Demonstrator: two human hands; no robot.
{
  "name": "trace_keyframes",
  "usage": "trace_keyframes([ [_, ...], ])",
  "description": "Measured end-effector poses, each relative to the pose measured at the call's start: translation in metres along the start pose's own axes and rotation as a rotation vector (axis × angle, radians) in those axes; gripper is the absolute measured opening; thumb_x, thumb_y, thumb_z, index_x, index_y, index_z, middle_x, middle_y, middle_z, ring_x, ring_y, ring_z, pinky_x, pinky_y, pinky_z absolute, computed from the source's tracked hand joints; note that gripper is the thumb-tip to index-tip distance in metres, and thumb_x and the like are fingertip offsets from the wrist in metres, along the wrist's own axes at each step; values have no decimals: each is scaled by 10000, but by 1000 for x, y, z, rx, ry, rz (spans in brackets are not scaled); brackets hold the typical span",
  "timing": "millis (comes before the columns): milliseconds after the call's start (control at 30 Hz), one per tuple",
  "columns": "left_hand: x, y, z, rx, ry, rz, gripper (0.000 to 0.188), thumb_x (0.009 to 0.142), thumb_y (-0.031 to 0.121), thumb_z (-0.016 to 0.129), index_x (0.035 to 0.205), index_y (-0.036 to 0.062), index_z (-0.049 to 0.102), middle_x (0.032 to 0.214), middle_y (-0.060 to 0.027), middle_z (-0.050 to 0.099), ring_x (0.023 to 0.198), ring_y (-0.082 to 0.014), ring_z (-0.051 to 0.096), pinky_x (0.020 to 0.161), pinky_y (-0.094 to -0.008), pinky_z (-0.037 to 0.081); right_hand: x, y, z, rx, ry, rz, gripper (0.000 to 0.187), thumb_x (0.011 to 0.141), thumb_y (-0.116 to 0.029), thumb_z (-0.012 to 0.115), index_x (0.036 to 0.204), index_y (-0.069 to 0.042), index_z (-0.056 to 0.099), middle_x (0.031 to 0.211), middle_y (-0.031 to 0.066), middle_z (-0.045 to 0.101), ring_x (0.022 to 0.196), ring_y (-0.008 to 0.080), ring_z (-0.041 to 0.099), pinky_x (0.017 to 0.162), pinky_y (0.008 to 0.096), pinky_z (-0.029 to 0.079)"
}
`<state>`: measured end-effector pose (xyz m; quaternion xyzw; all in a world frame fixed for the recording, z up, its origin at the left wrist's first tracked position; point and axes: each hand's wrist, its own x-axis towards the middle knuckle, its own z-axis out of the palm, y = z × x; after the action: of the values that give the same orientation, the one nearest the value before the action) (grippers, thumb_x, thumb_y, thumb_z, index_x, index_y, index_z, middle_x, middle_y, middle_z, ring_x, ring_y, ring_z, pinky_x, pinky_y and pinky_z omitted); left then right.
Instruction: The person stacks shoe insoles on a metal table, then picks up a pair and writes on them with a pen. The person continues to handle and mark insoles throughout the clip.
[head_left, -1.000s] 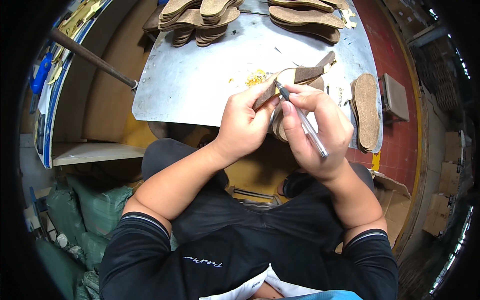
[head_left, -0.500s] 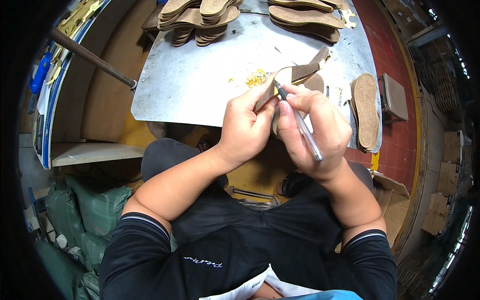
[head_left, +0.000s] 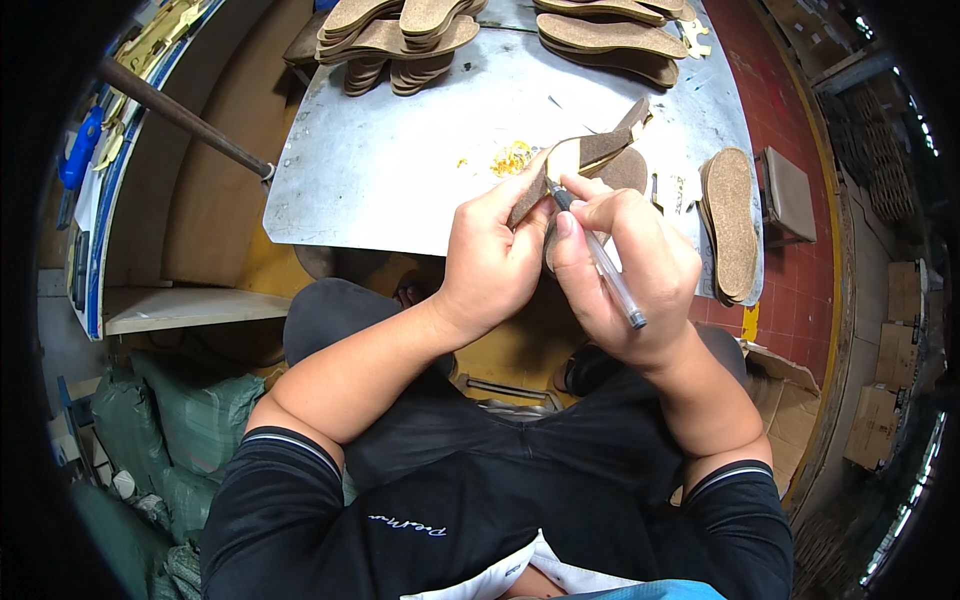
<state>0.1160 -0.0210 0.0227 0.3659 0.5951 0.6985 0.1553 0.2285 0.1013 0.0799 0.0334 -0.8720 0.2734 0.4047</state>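
Note:
My left hand point(head_left: 490, 245) is closed on a bent brown insole point(head_left: 603, 148), held up over the table's near edge. Part of the insole's upturned side is pale, and its far end curls upward. Between thumb and fingers of my right hand point(head_left: 635, 265) is a pen point(head_left: 612, 272) with a clear barrel and dark grip. Its tip is at the pale part, close to my left fingers; whether it touches cannot be made out. Another rounded brown piece point(head_left: 627, 170) shows just beneath the held one, partly covered by my hands.
On the white metal table point(head_left: 370, 170) lies a small heap of yellow rubber bands point(head_left: 511, 157). Stacks of cork insoles point(head_left: 400, 40) and more insoles point(head_left: 612, 36) stand at the back. A further insole stack point(head_left: 733, 225) lies at the right edge. A metal bar point(head_left: 185, 115) crosses at left.
The pen tip has shifted slightly nearer to me along the pale part. The insole's far end has dipped and moved a little left. Both hands keep their grips.

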Motion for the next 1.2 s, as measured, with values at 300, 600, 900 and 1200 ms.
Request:
trace_keyframes([
  [300,1,5,0,-126,20,-97,285,1115,-5,585,1353,-69,727,1016,-44,762,880,-71,631,762,-272,539,-1,3,4,37,-7,-39,109,980,65,790,988,75,681,850,163,728,900,374,859,894,463,711],
  [600,2,-4,-2,-352,-5,-256,243,1127,-4,588,1325,-59,718,1050,-26,751,906,-57,645,773,-253,550,-1,3,7,62,-28,-39,101,978,63,786,982,66,685,851,163,732,927,403,860,889,471,712],
  [900,5,1,-2,-437,10,-291,218,1115,-13,609,1303,-55,711,1108,-49,765,976,-82,686,838,-261,576,-3,5,13,44,-6,-57,97,981,57,785,980,63,689,832,160,722,817,354,821,983,519,701],
  [1200,6,-2,-11,-578,-25,-389,232,1128,3,621,1346,-46,685,1198,-91,775,1055,-142,748,934,-308,639,-4,5,8,67,-12,23,98,992,54,795,1039,72,710,924,173,763,1073,390,860,937,451,682],
])
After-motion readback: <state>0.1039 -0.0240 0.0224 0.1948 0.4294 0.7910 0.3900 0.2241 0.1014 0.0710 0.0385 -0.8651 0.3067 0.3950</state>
